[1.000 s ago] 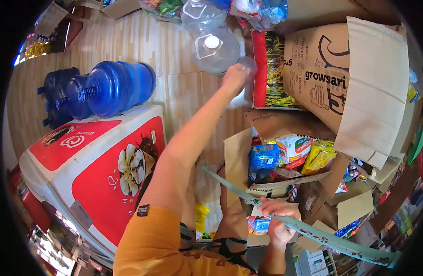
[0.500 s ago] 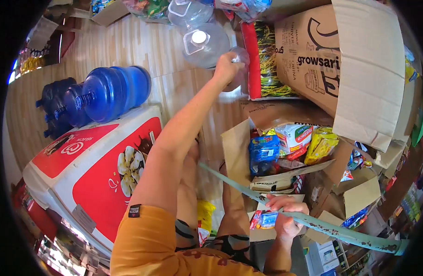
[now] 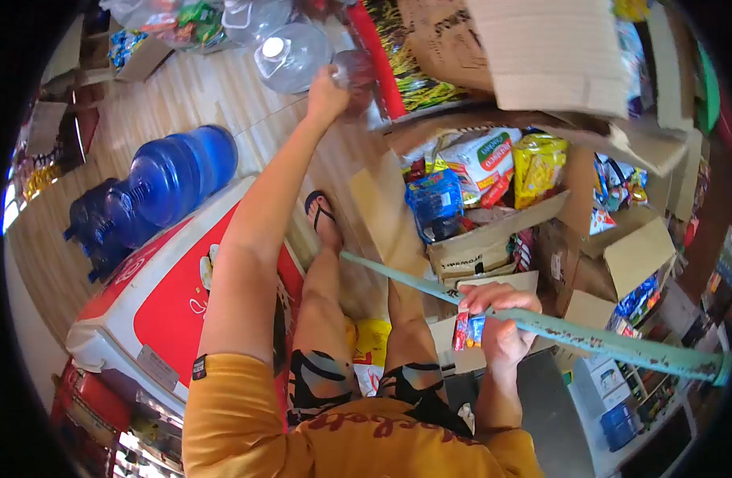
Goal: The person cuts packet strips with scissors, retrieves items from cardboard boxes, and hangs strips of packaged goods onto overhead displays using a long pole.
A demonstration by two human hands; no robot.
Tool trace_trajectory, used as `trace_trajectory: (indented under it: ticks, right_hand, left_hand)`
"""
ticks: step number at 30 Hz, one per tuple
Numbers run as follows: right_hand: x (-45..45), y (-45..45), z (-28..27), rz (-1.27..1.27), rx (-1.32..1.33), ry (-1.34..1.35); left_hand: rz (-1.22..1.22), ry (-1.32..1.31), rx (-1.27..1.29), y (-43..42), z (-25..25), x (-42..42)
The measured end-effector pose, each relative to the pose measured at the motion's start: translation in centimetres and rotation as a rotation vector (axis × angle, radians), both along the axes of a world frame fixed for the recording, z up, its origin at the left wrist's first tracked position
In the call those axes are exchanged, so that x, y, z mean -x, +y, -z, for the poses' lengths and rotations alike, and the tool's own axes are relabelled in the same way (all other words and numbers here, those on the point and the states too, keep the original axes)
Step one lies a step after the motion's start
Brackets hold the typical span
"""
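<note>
My left hand (image 3: 327, 97) stretches far forward with its fingers closed at a clear plastic bottle (image 3: 356, 73). This bottle stands between a large clear jug (image 3: 298, 64) with a white cap and a red-edged sack (image 3: 379, 60). Which part of the bottle is gripped is hidden by the hand. Nearer my body, my right hand (image 3: 503, 319) is closed around a light green pole (image 3: 621, 350) with chipped paint. The pole slants from near my foot toward the right edge.
A carton of snack packs (image 3: 481, 239) stands right of my legs, with more open cartons (image 3: 637, 251) beyond. Left are a red and white freezer (image 3: 182, 319) and blue water containers (image 3: 170, 175) on the wooden floor. A clear plastic bag (image 3: 182, 24) lies at the top.
The view has shifted, bringing my slippered foot into sight. My left hand stays at the clear bottle beside the jug. My right hand keeps hold of the green pole.
</note>
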State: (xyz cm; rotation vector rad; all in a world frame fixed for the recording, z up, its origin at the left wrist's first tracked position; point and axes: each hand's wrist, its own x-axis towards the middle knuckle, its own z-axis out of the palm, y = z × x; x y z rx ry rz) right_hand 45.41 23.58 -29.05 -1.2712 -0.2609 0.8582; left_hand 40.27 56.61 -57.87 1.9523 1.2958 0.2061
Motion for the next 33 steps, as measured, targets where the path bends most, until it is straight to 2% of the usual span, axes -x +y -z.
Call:
trace_trajectory:
  ticks: [2,7,10,12,14,16,18,21,24,26,29,33]
  right_hand:
    - [-0.9,-1.1,-1.6,0.048,-0.004,-0.053]
    - [-3.8,-5.2,-6.7,0.245,-0.054,-0.098]
    - [-5.9,-8.5,-9.9,0.260,-0.137,-0.168]
    - [-6.9,-10.6,-12.5,0.261,-0.165,-0.217]
    - [-7.8,-12.3,-14.4,0.264,-0.189,-0.258]
    - [-8.5,-13.5,-16.0,0.273,-0.203,-0.264]
    - [-8.9,-14.3,-17.0,0.293,-0.201,-0.273]
    - [-9.0,-15.4,-17.9,0.295,-0.158,-0.301]
    - [-8.8,-17.2,-18.9,0.349,-0.085,-0.370]
    - [-8.5,-18.3,-19.4,0.378,-0.037,-0.429]
    - [-7.7,-19.1,-19.9,0.424,0.006,-0.508]
    - [-7.0,-19.8,-20.6,0.462,0.057,-0.604]
  left_hand:
    - [0.024,-0.015,-0.146,-0.6,-1.7,0.0]
    - [0.077,-0.210,-0.443,-6.2,-10.5,1.7]
    - [0.289,-0.211,-0.572,-11.3,-14.2,3.0]
    - [0.445,-0.166,-0.111,-15.6,-14.7,4.0]
    - [0.564,-0.155,0.050,-20.5,-12.9,4.1]
    - [0.746,-0.106,0.107,-24.5,-10.7,3.8]
    - [0.747,-0.076,0.033,-28.6,-7.9,3.3]
    - [0.826,0.441,0.408,-31.2,-11.0,-0.3]
    - [1.037,0.424,0.485,-34.3,-12.3,-0.7]
    - [1.142,0.414,0.662,-37.7,-11.5,0.4]
    - [1.319,0.361,0.617,-40.3,-12.8,2.5]
    - [1.344,0.395,0.552,-40.7,-13.3,3.6]
